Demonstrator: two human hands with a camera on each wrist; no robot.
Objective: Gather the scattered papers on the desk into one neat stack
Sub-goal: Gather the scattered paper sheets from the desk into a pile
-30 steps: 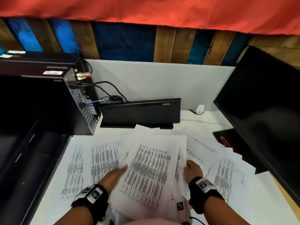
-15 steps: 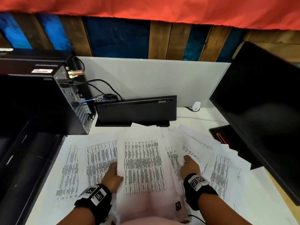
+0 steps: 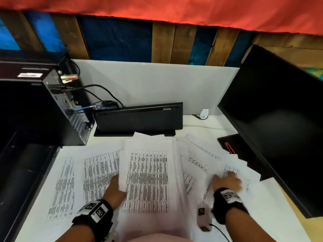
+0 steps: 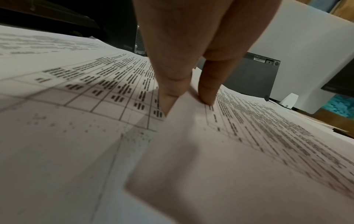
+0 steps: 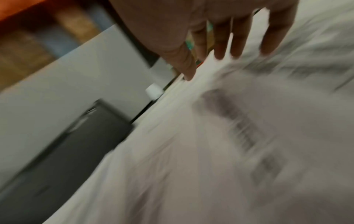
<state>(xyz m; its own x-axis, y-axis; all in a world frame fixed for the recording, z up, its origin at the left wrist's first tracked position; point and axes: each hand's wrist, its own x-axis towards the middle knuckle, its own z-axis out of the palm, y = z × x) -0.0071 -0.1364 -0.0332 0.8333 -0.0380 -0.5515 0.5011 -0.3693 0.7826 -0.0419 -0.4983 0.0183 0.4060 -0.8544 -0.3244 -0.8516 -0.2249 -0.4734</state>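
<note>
While my left hand (image 3: 113, 188) pinches the centre stack's (image 3: 148, 179) left edge, my right hand (image 3: 227, 181), fingers spread, presses light, slippery loose sheets (image 3: 202, 154) toward the desk's (image 3: 272, 212) right edge — best dragged flat, then lifted by their edges.

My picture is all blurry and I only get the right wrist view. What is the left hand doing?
Observer: The left hand pinches the left edge of the stack in the middle of the desk.
Operator: Are there more papers on that side?
Observer: Yes, loose sheets lie flat to the left of the stack, not gathered yet.
Operator: What's behind them?
Observer: A black computer tower stands at the back left, with cables plugged in.
</note>
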